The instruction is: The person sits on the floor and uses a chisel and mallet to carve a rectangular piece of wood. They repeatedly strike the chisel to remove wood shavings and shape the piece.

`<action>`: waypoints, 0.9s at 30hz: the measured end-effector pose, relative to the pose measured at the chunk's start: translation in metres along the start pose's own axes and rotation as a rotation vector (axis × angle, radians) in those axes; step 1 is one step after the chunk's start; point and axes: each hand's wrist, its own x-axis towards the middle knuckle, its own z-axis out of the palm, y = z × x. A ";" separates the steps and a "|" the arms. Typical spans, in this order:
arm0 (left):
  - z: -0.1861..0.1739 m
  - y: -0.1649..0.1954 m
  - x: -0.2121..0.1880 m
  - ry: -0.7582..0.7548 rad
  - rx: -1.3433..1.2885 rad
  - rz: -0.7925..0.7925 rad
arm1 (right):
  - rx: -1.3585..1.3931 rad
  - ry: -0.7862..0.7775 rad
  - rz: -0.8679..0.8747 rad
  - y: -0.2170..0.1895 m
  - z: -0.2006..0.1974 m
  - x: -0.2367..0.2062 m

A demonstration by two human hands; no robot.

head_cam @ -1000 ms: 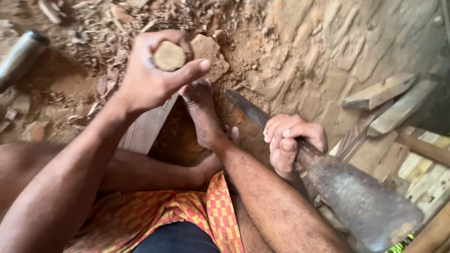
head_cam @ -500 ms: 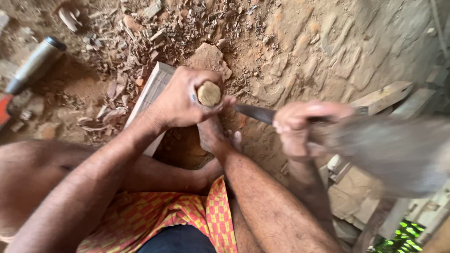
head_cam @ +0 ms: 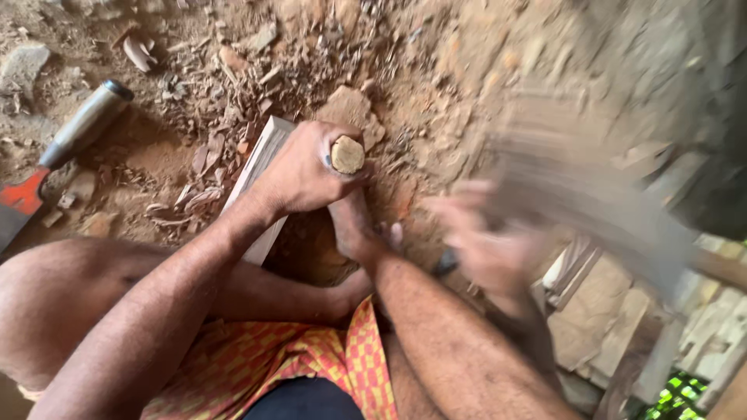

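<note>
My left hand (head_cam: 299,175) was clenched around a round wooden stick (head_cam: 347,155), its pale cut end showing just past my thumb. My foot (head_cam: 354,229) pressed directly below that grip. A pale flat board (head_cam: 261,163) ran under my left wrist, its near edge touching the stick's far side. My right hand (head_cam: 482,249) was closed on the handle of a broad chopping blade (head_cam: 591,210), both motion-blurred; the blade sat to the right of the stick, apart from it. Bare dirt ground (head_cam: 436,85) gave open room beyond the grip. Wood chips (head_cam: 202,155) crowded the left. A hammer (head_cam: 74,136) lay well to the left.
</note>
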 end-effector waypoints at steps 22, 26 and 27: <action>-0.010 0.020 -0.090 0.030 0.033 0.336 | 0.029 0.168 -0.121 0.041 0.063 0.015; 0.000 0.031 -0.054 0.163 0.122 0.206 | 0.217 0.207 -0.022 0.068 0.077 0.009; 0.006 0.024 -0.026 -0.206 0.586 -0.318 | 0.614 0.210 -0.170 0.089 0.047 -0.001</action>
